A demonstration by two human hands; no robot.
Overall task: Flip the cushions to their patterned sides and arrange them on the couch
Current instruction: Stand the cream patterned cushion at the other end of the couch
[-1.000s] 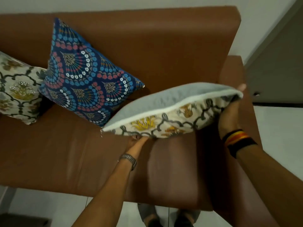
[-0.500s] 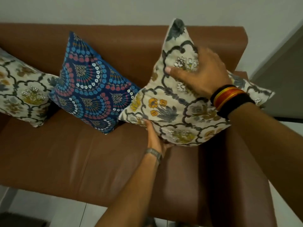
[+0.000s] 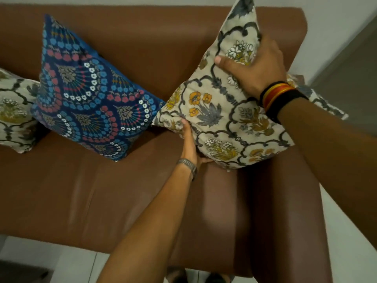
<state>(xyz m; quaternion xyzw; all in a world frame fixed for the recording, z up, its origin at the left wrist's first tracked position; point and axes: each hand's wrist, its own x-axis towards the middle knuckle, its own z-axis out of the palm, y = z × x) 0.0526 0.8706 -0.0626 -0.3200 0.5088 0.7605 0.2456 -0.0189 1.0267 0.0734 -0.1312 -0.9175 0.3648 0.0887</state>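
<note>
A brown couch [image 3: 85, 193] fills most of the view, and three cushions sit along its back. The cushion on the right is the cream flower cushion [image 3: 222, 121]. It stands on one corner like a diamond, with its flower side facing out. Its top corner pokes up above the back of the couch, and its right corner hangs over the couch arm [image 3: 285, 201]. The right hand [image 3: 255, 68] lies flat and spread out on the upper part of this cushion, with the thumb stretched to the left, pressing on the cloth. Black, red and yellow bands [image 3: 279, 99] go round the right wrist. The left hand [image 3: 189, 144] reaches up from below and is tucked against the lower left edge of the same cushion. Its fingers go behind the cloth, so you cannot tell how tight they hold. A metal watch [image 3: 187, 165] is on the left wrist. In the middle sits a blue cushion [image 3: 91, 94] with fan shapes in red, white and light blue. It also stands on a corner and leans on the couch back. Its right corner touches the left corner of the flower cushion. At the far left, another cream cushion [image 3: 14, 113] shows only partly, just beside the blue one. White floor [image 3: 346, 231] shows at the right.
</note>
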